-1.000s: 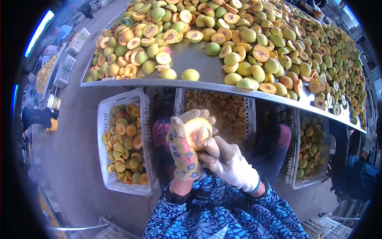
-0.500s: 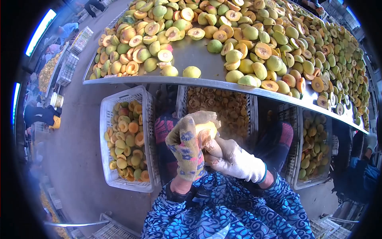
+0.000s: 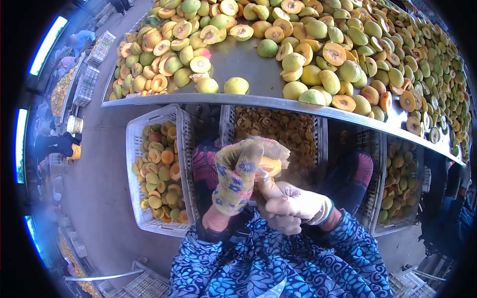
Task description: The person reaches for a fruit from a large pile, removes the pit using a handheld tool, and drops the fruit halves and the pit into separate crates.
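In my left hand [image 3: 234, 176], gloved in a patterned knit, a halved peach [image 3: 271, 165] is held with its orange cut face partly showing. The fingers wrap over its top and far side. My right hand [image 3: 298, 204], in a pale glove, is closed just below, its thumb side reaching up against the fruit. A small shiny edge shows between that hand and the peach; the rest of whatever it grips is hidden. Both hands are above my lap, in front of a crate [image 3: 319, 144] of loose pits and scraps.
A metal table [image 3: 238, 64] heaped with peach halves [image 3: 334, 53] spans the top, its raised edge facing me. A white crate of peach halves [image 3: 130, 164] stands left, and another crate [image 3: 418, 198] right. Other people and crates line the left aisle; a person's dark clothing [image 3: 449, 213] shows far right.
My right hand has turned and drawn slightly down, its fingers now curled into a fist. My left hand has tilted with the peach half, still holding it. The view has shifted a little.
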Tool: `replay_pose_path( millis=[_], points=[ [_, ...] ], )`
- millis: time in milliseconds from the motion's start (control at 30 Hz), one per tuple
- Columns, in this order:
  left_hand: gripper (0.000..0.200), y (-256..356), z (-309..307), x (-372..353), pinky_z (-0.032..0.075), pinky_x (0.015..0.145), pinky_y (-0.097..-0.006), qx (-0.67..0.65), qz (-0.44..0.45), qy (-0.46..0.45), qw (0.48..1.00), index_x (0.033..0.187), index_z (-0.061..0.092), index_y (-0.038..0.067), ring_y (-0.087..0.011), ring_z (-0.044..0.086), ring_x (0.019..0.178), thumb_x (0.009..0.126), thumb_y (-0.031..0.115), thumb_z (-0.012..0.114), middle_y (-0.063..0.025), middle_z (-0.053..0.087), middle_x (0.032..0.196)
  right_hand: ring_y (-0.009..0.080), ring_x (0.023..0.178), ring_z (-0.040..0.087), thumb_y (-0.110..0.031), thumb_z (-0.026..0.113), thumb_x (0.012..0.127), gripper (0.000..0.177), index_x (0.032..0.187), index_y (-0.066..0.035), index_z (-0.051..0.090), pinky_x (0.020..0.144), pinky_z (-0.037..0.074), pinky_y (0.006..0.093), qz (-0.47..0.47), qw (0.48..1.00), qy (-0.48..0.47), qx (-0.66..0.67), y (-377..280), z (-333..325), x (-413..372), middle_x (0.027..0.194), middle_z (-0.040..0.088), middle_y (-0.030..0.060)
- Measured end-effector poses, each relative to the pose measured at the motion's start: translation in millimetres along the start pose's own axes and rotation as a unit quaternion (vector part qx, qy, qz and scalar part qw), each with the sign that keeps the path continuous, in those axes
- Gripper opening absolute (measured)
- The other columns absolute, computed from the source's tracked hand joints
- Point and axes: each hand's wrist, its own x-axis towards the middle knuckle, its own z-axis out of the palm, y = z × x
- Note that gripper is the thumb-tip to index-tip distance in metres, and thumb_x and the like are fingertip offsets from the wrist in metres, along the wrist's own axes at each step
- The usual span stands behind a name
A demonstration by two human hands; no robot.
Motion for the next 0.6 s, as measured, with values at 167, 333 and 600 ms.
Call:
replay_pose_path(
  millis=[167,333,600],
  points=[
    [0.044,-14.8,9.2,9.6,0.059,0.067,-0.0353,-0.184,-0.077,0.020,0.980,0.102,0.062,-0.002,-0.0260,0.070,0.076,0.098,0.041,0.056,-0.0175,0.070,0.091,0.0036,0.037,0.033,-0.033,0.064,0.093,0.031,0.087,-0.008,0.046,0.029,0.025,0.0189,0.004,0.969,-0.122,0.216,6.2,-14.7,13.4,0.057,0.039,-0.0043],
    [0.050,-6.9,-51.3,22.5,0.060,0.061,-0.0337,-0.094,0.021,0.249,0.964,0.102,0.063,0.001,-0.0250,0.071,0.077,0.098,0.049,0.051,-0.0154,0.070,0.091,0.0180,0.042,0.051,-0.023,0.067,0.089,0.024,0.087,-0.008,0.049,0.038,0.042,0.0312,-0.139,0.974,0.177,-0.015,-11.5,-16.1,1.2,0.058,0.050,0.0049],
    [0.048,140.9,-239.4,-5.7,0.049,0.097,-0.0332,0.763,0.089,0.127,0.628,0.130,0.054,0.000,-0.0232,0.061,0.113,0.094,0.029,0.063,-0.0131,0.059,0.126,0.0439,0.078,0.064,-0.015,0.067,0.083,0.026,0.097,-0.004,0.049,0.064,0.049,0.0487,-0.099,0.547,0.507,-0.659,31.8,-31.9,13.5,0.079,0.064,0.0246]
  ],
)
